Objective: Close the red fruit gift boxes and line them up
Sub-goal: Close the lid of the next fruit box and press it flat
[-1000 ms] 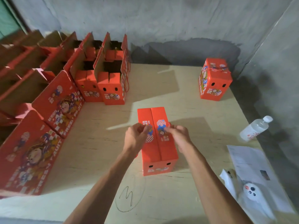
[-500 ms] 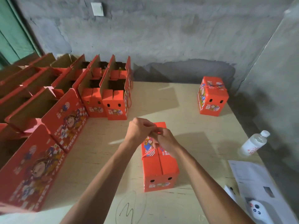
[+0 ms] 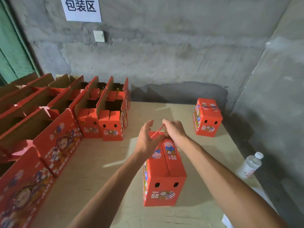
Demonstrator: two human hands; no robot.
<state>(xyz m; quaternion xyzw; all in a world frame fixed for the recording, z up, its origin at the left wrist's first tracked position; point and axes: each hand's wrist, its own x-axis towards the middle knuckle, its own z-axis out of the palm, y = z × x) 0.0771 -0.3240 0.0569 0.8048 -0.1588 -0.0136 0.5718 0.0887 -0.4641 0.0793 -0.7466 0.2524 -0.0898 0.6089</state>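
Closed red box on plywood worktop [image 3: 98,162], both hands at its rope handle.

Grey concrete walls meet in a corner at 1 o'clock; white paper sign [image 3: 81,8] with characters and a wall switch [image 3: 99,36] at 11. Open red boxes [image 3: 105,112] are massed from 9 to 11, another closed box [image 3: 208,118] at 2, a water bottle [image 3: 250,165] at 3. The near box [image 3: 164,175] stands centre, flaps shut. Right hand [image 3: 174,133] grip pinches the red rope [image 3: 157,131] above the box's far end; left hand [image 3: 147,139] just beside it, fingers spread wide, rope crossing the palm.
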